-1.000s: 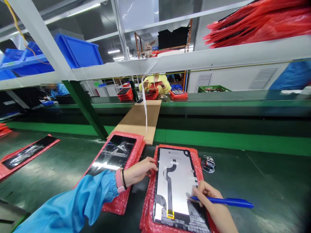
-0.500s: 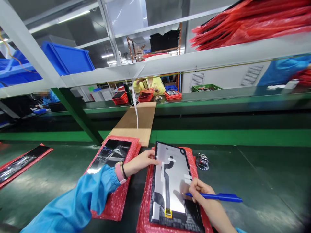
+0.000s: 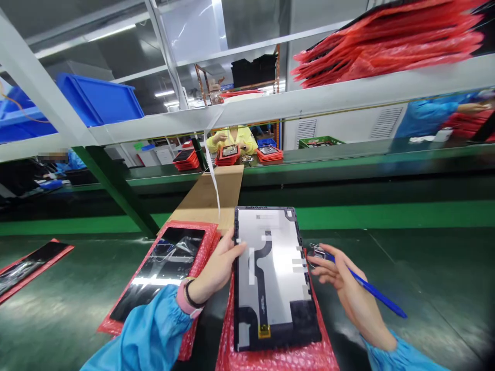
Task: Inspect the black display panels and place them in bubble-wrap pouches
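Note:
A tablet screen panel (image 3: 270,278) lies back side up, silver with a black flex cable, its far end raised off the red bubble-wrap bag (image 3: 278,358) beneath. My left hand (image 3: 218,268) grips the panel's left edge. My right hand (image 3: 344,286) is at the panel's right edge, fingers spread toward it, with a blue pen (image 3: 373,292) held between them. A small clear clip-like object (image 3: 317,251) lies just behind my right fingers.
A second panel with a black glass face (image 3: 162,265) rests on red bubble wrap to the left. Another lies at the far left (image 3: 27,265). A cardboard sheet (image 3: 211,198) bridges to the green conveyor (image 3: 386,165). Other workers sit beyond. Red bags are stacked on the shelf above (image 3: 386,41).
My right hand stopped touching the pen tip to the panel's back and moved to its right edge. My left hand has lifted the panel's far end off the red bag.

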The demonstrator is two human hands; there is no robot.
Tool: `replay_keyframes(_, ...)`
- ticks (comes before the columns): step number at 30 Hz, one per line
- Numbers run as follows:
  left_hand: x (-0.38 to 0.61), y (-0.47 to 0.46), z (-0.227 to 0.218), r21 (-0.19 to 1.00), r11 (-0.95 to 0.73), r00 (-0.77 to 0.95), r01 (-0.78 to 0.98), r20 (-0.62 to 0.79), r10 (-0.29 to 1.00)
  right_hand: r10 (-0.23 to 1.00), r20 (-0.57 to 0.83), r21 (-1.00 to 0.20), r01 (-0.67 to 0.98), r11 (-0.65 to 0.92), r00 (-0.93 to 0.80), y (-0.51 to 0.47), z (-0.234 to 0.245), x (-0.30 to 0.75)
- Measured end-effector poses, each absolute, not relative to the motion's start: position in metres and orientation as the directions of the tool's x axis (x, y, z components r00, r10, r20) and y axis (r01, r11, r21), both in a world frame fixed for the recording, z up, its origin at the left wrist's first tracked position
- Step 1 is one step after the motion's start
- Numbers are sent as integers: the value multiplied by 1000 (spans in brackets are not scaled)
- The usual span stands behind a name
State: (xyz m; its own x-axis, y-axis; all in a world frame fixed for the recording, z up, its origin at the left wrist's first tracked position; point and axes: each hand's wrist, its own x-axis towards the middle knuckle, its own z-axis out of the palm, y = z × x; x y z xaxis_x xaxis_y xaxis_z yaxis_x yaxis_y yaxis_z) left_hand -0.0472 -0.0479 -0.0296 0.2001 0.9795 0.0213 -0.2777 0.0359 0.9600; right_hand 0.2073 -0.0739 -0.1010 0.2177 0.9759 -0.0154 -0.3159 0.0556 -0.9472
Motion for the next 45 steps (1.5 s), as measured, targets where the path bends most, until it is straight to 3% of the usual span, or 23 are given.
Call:
replay_keyframes(5,-41,-43,0,963,-97,94,-251,123,988,1000,25,-951,-310,22,-6,-76,-61,198)
replay_keyframes(10,-34,-36,12,939,-164,41,-301,184,982,990,132,-991,-24,131,-57,-82,-42,191)
replay_keyframes(15,-32,-29,17,931,-173,10,-320,186,982,987,155,-983,-91,159,54,-68,-41,183)
replay_keyframes(20,-35,-20,18,920,-208,7,-333,223,975,980,198,-978,-71,198,10,-57,-34,175)
replay_keyframes(23,-38,-15,15,907,-228,3,-355,245,969,985,174,-984,-36,173,-12,-56,-29,172)
replay_keyframes(29,-40,-8,6,895,-241,-8,-376,257,966,985,133,-991,-3,134,109,-48,-37,170)
replay_keyframes(32,-42,-6,1,900,-225,-13,-374,238,971,991,124,-991,57,121,53,-45,-41,170)
replay_keyframes(36,-52,-1,1,899,-210,-61,-384,202,977,998,13,-998,-62,17,56,-49,-37,167)
replay_keyframes(40,-63,3,4,884,-248,-127,-396,215,968,983,87,-994,-74,75,-165,-52,-29,158)
replay_keyframes(45,-67,0,4,869,-248,-119,-427,218,969,983,86,-996,-27,82,-164,-48,-30,148)
